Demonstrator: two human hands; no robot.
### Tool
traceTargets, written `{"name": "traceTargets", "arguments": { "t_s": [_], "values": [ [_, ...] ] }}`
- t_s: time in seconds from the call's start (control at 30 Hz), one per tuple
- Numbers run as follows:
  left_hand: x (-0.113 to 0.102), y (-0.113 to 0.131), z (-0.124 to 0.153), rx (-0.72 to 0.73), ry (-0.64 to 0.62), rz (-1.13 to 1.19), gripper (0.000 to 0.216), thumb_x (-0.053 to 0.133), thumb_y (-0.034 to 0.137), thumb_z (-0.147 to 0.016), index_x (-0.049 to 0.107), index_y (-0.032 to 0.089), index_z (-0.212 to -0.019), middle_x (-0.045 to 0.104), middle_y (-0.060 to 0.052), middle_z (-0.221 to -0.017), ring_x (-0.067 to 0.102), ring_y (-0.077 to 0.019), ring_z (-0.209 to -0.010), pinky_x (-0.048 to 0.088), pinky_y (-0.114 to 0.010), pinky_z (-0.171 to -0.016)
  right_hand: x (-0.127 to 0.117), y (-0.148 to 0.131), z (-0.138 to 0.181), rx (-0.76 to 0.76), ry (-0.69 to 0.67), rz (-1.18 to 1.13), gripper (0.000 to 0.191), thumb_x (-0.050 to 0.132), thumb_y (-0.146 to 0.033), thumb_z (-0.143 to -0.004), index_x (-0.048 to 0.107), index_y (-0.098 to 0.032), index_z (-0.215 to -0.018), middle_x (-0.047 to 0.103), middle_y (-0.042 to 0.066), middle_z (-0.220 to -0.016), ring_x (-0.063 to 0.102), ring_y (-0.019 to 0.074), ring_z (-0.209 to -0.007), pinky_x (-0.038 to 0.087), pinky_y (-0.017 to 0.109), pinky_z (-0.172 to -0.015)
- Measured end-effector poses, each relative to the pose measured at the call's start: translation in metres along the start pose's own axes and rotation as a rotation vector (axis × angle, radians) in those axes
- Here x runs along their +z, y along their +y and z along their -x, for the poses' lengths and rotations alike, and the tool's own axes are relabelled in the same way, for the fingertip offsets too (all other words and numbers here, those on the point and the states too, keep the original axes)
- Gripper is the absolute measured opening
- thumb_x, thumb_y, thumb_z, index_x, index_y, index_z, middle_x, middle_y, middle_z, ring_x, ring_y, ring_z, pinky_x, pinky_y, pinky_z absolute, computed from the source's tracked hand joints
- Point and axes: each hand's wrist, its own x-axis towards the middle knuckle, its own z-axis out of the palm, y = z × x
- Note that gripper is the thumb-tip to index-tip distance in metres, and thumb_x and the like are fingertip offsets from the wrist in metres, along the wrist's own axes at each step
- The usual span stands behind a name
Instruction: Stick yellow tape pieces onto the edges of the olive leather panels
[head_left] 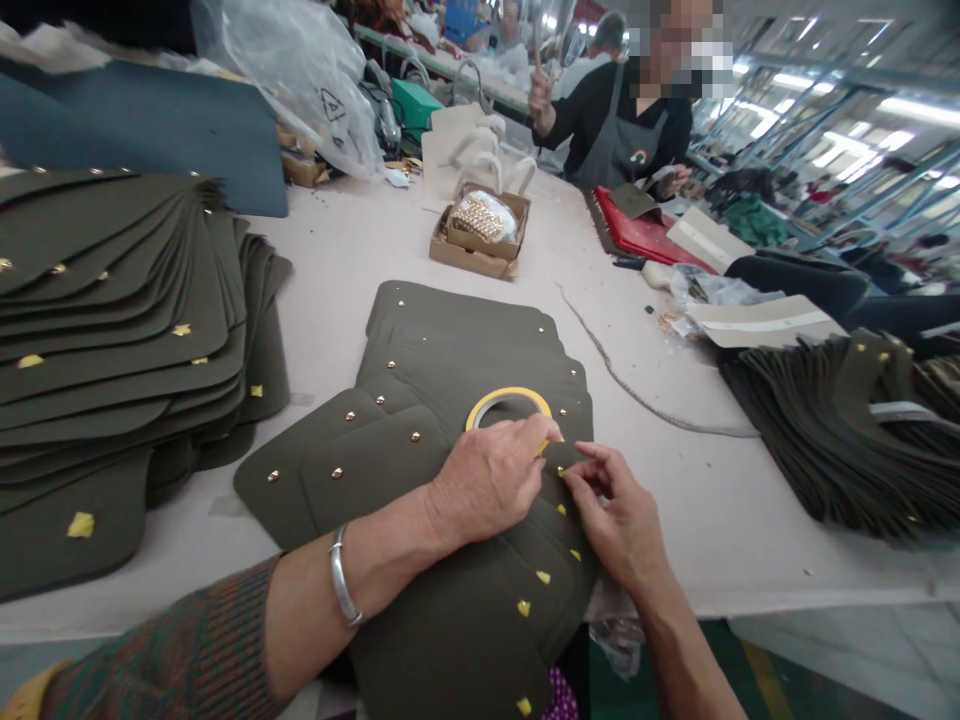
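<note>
While no writing reads clearly, both hands, left hand (489,478) and right hand (616,515), pinch a yellow tab (561,471) on olive flaps (465,600).

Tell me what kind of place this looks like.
Most likely a leather-goods or bag workshop: stacks of cut olive panels with studs, a box of metal fittings, and an aproned co-worker at the same long table.

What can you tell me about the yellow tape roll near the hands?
The tape roll is a thin ring with a yellow outer band and a pale inner core, seemingly narrow adhesive tape. It lies flat on the fanned stack of dark olive flaps, with the flap beneath showing through its open middle. The left hand covers its near edge, fingertips at the rim. The right hand is just beside it, apparently not touching.
</note>
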Motion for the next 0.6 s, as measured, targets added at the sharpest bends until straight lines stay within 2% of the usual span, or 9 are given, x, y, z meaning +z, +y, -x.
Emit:
{"name": "traceTargets", "arguments": {
  "t_s": [0.37, 0.6],
  "values": [
    [-0.0010, 0.0002, 0.0007, -0.005, -0.018, -0.025, 0.025, 0.048, 0.012, -0.084, 0.046, 0.020, -0.107, 0.064, -0.002, -0.093, 0.061, -0.0185, -0.085, 0.049, -0.030, -0.073, 0.0063, 0.0007, -0.0015, -0.135, -0.003, 0.262, 0.028, 0.046, -0.022, -0.088, 0.052, -0.019, -0.115, 0.068, 0.003, -0.082, 0.065, 0.0171, -0.072, 0.052, 0.030, -0.069],
    [-0.0008, -0.0006, 0.0005, -0.009, -0.025, -0.025, 0.024, 0.047, 0.013, -0.084, 0.046, 0.021, -0.107, 0.063, -0.002, -0.092, 0.061, -0.0187, -0.085, 0.049, -0.031, -0.074, 0.0070, -0.0011, -0.0040, -0.141, -0.011, 0.302, 0.027, 0.047, -0.021, -0.087, 0.056, -0.019, -0.112, 0.069, 0.004, -0.082, 0.066, 0.0184, -0.073, 0.051, 0.031, -0.070]
  ]
}}
